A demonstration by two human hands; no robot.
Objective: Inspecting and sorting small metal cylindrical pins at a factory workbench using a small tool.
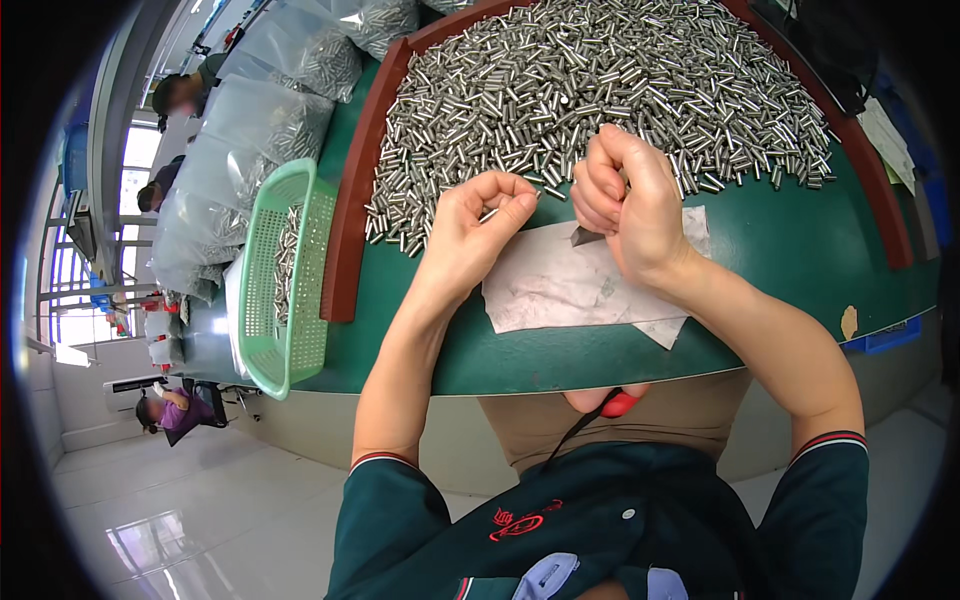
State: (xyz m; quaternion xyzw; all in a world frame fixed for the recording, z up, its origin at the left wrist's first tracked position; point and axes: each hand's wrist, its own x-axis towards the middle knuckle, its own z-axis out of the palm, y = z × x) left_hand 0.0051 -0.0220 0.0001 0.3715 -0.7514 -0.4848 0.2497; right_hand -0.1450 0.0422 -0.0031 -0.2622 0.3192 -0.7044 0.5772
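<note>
My left hand (470, 228) is closed, thumb against curled fingers, with a small shiny metal pin (490, 213) showing between them. It hovers at the near edge of a big heap of short metal pins (590, 85). Beside it, my right hand (632, 205) is curled into a loose fist. A dark grey pointed bit (584, 236) pokes out below its fingers; what the rest of it is stays hidden. Under both hands lies a stained whitish cloth (560, 285) on the green tabletop (770, 250). The hands are a short gap apart.
Reddish-brown rails (350, 230) border the heap left and right. Left of them stands a light green basket (262, 300) with some pins inside. Clear plastic bags (225, 150) full of pins line the far left. A blue tray (885, 337) sits at right. Other people are farther off.
</note>
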